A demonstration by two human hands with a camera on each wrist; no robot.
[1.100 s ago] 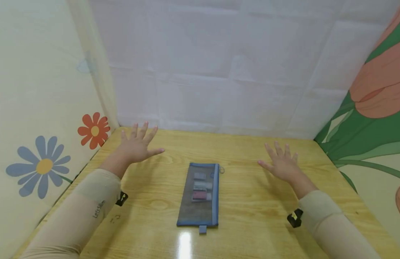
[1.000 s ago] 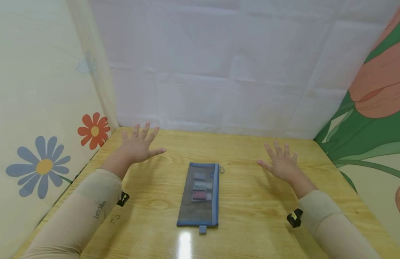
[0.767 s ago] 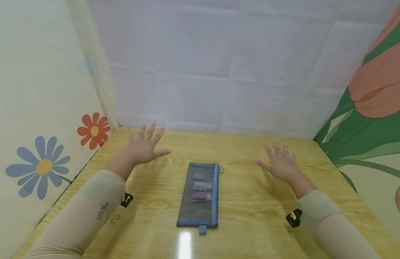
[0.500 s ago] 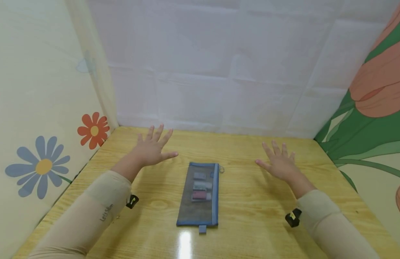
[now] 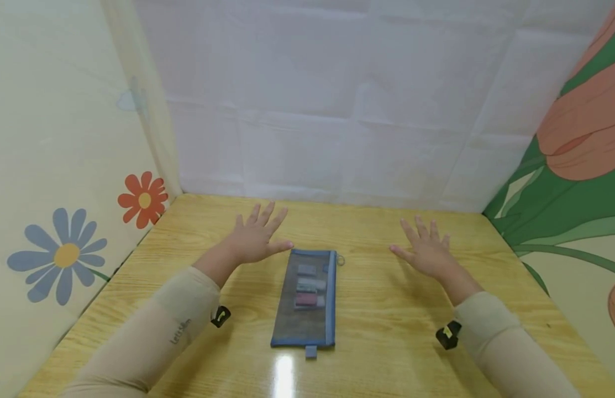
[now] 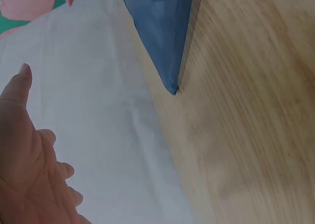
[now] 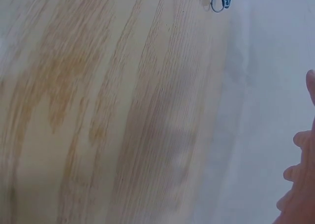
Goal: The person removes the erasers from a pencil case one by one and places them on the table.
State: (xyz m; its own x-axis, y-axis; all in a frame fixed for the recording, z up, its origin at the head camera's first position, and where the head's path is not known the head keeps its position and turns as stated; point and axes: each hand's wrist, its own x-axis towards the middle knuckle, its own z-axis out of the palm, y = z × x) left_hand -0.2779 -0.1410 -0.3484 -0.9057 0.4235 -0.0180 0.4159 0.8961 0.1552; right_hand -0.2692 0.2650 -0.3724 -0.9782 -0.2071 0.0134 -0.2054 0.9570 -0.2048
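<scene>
A flat mesh zipper pouch [image 5: 307, 326] with blue edging lies on the wooden table, its zip along the right side. Small items, one of them pink [image 5: 306, 299], show through the mesh. My left hand [image 5: 251, 241] hovers with fingers spread, its thumb tip right at the pouch's far left corner in the head view. To the right of the pouch, my right hand [image 5: 429, 254] is held above the table, fingers spread and holding nothing. In the left wrist view a blue corner of the pouch [image 6: 165, 32] shows; the right wrist view catches its ring [image 7: 217, 3].
The wooden table [image 5: 377, 354] meets a white cloth backdrop [image 5: 307, 110] at its far edge. Side panels with printed flowers [image 5: 67, 255] stand to the left and right. A black wrist camera [image 5: 448, 335] sits at each sleeve cuff.
My left hand has moved right and slightly nearer, from the table's left side to the pouch's far corner. The right hand has drifted slightly left. The pouch stays put.
</scene>
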